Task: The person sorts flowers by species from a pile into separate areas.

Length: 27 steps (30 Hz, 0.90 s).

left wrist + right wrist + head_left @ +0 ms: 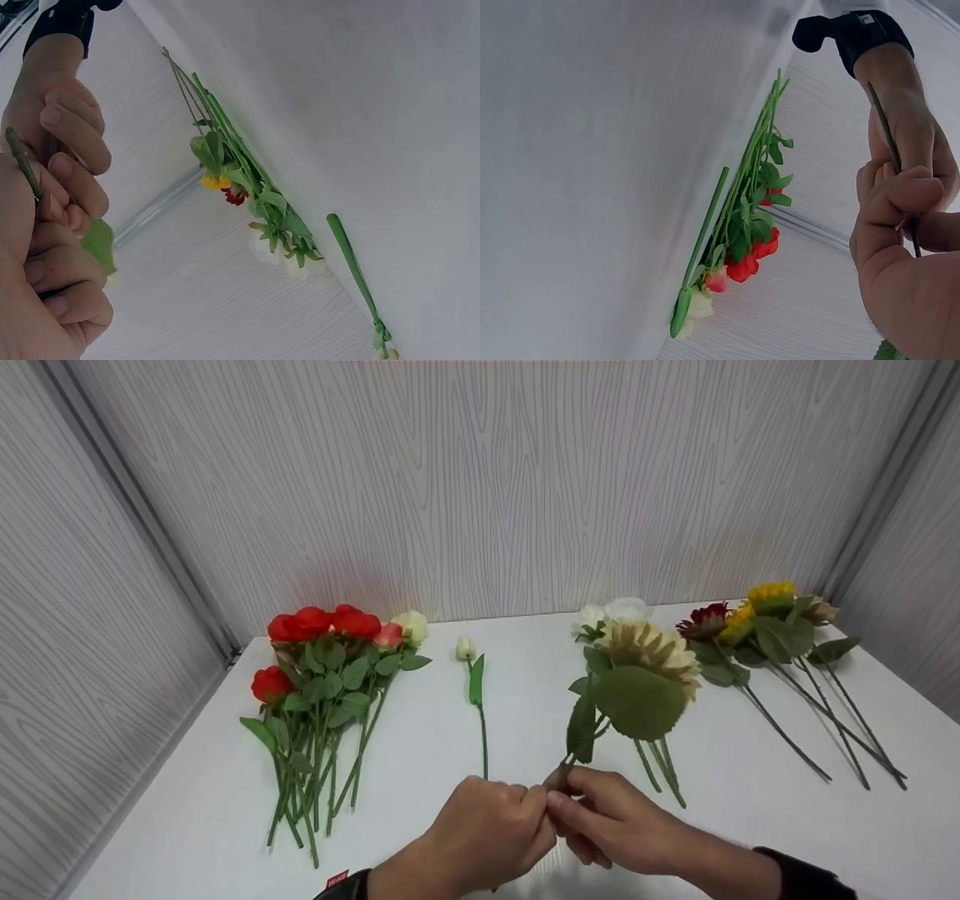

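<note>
A pale cream sunflower [649,656] with broad green leaves is held up over the table's middle, head leaning to the right. My left hand [487,829] grips its stem low down, fingers curled round it. Right beside it, thumb and fingers of my right hand [626,825] pinch the same stem. The lower stem [885,124] sticks out past the fingers in the right wrist view, and its cut end [21,157] shows in the left wrist view. Behind my left hand lies a single white tulip [466,649], its lower stem partly hidden by that hand.
Red roses [311,622], a pink one and a cream rose [411,628] lie bunched at left. White roses [626,611] lie behind the held flower. At right are yellow sunflowers [772,596] and a dark red flower [705,622]. Panels [480,487] enclose the white table [187,840].
</note>
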{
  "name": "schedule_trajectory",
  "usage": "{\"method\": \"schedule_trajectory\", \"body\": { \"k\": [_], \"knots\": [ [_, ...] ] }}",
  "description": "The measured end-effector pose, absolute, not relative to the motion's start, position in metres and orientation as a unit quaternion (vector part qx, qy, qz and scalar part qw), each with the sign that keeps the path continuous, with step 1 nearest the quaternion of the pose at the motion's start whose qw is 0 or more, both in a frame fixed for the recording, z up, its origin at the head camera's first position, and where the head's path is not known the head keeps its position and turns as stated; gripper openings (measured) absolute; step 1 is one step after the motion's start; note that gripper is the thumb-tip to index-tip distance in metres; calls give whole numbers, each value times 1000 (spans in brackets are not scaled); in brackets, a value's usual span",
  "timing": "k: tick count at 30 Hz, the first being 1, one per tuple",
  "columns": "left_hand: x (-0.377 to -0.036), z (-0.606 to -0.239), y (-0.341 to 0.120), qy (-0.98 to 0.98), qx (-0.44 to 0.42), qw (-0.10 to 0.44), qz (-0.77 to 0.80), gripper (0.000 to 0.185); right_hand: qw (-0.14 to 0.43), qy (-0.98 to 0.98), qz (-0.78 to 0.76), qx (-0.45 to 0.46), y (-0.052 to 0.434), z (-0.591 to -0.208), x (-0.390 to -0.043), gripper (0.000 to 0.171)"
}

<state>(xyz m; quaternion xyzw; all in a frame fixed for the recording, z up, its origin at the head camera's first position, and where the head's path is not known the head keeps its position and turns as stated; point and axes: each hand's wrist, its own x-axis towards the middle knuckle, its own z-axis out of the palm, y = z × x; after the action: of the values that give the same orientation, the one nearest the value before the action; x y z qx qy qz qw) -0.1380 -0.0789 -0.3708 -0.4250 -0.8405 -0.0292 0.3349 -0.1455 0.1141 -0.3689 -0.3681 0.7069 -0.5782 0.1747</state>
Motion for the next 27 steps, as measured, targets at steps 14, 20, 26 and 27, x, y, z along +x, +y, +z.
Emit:
{"method": "schedule_trajectory", "body": {
  "k": [14,20,26,27],
  "knots": [
    [-141,-367,-85,-827,-445,344,-27,38,97,752,-551,-349,124,-361,-150,21],
    [-155,-357,-101,-848,-414,329,-28,40,42,795,-518,-313,143,-349,-157,24],
    [-179,-350,-128,-879,-365,306,-33,33,-13,848,-466,-251,180,-335,-171,26],
    [-183,-348,-134,-886,-351,300,-33,32,-22,858,-454,-239,187,-333,-174,27]
  ]
}}
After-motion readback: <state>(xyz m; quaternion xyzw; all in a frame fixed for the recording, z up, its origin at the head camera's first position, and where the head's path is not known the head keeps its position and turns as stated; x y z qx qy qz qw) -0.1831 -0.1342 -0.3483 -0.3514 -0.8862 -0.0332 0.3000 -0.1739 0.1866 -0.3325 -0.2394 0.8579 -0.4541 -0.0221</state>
